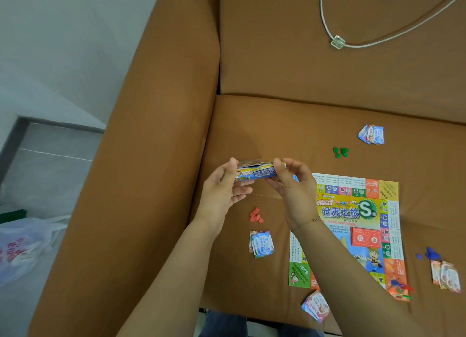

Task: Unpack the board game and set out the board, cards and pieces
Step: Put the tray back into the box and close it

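Game box (257,171), centre of frame, is gripped at its two ends by your left hand (224,185) and right hand (292,185) above the sofa seat (277,125). Your board (358,218) lies flat at lower right, with card stacks (262,244) and red pieces (256,215) just beside it and green pieces (341,152) above.
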Action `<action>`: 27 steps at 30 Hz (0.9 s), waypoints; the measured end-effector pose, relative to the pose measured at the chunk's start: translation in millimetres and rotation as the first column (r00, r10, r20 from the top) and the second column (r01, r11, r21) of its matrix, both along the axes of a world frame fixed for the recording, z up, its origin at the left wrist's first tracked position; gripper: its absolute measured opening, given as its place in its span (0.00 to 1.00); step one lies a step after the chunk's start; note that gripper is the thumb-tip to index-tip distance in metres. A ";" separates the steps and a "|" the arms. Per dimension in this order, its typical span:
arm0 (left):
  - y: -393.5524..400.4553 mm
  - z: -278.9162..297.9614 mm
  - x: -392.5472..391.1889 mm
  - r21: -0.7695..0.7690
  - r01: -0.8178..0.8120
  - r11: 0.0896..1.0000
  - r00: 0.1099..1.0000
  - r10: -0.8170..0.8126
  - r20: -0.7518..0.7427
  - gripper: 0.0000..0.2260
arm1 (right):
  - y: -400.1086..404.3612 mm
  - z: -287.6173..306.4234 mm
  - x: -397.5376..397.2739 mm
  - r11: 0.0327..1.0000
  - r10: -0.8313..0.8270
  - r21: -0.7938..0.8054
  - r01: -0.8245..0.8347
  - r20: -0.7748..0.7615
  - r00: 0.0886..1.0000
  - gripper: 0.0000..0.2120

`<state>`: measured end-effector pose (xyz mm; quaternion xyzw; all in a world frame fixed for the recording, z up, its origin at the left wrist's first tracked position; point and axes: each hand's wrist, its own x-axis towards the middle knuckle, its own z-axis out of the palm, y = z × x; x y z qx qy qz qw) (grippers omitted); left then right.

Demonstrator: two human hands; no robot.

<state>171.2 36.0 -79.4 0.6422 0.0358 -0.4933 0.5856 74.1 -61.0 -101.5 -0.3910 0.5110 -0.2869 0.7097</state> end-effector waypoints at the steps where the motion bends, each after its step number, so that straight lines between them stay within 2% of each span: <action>1: -0.9 0.2 0.0 0.009 0.013 1.000 1.000 -0.013 0.018 0.17 | 0.1 -1.1 0.2 1.000 0.006 -0.025 -0.006 -0.012 1.000 0.09; 4: -1.9 -2.0 -1.6 0.038 0.030 0.999 0.996 -0.034 0.088 0.19 | 1.9 -3.3 1.0 0.996 0.020 -0.083 -0.023 -0.041 0.999 0.11; 9: -6.2 -5.5 -6.4 0.030 -0.080 0.996 0.989 0.075 0.125 0.17 | 3.4 -7.4 3.7 0.993 0.035 -0.107 -0.039 -0.041 0.999 0.12; 14: -9.9 -9.4 -9.8 0.017 -0.123 0.992 0.974 0.118 0.195 0.14 | -0.7 -10.9 2.7 0.973 0.160 -0.151 -0.175 -0.106 0.981 0.16; 16: -10.4 -10.4 -11.4 0.043 -0.098 0.994 0.961 0.083 0.265 0.14 | -1.9 -10.9 3.1 0.968 0.167 -0.169 -0.187 -0.128 0.978 0.16; 18: -9.0 -10.2 -11.6 0.156 -0.015 0.988 0.904 -0.053 0.423 0.17 | -1.6 -9.9 4.4 0.965 0.163 -0.186 -0.186 -0.135 0.977 0.17; 19: -7.2 -10.3 -11.3 0.262 0.030 0.965 0.827 -0.172 0.535 0.19 | -0.2 -10.0 4.6 0.964 0.157 -0.197 -0.181 -0.134 0.978 0.16; 20: -4.7 -10.8 -9.8 0.392 0.041 0.919 0.695 -0.308 0.650 0.21 | 1.8 -9.9 5.0 0.964 0.144 -0.205 -0.170 -0.134 0.980 0.16; 21: -1.9 -10.8 -8.2 0.506 -0.002 0.862 0.526 -0.430 0.734 0.22 | 3.7 -10.3 4.5 0.966 0.126 -0.208 -0.153 -0.136 0.983 0.15; 22: 0.4 -9.6 -6.2 0.557 -0.070 0.828 0.364 -0.498 0.787 0.22 | 5.6 -10.7 4.2 0.968 0.111 -0.211 -0.139 -0.138 0.984 0.15; 24: 2.2 -9.6 -2.3 0.482 -0.098 0.871 0.142 -0.467 0.873 0.17 | 8.8 -11.8 3.9 0.964 0.107 -0.226 -0.139 -0.150 0.983 0.15; 25: 2.1 -12.1 -0.1 0.420 -0.036 0.907 0.072 -0.417 0.906 0.14 | 9.9 -12.0 4.0 0.961 0.112 -0.235 -0.147 -0.156 0.981 0.15; 27: 2.1 -16.9 3.7 0.379 0.087 0.922 -0.010 -0.379 0.925 0.10 | 11.3 -13.4 5.0 0.955 0.119 -0.251 -0.158 -0.163 0.979 0.15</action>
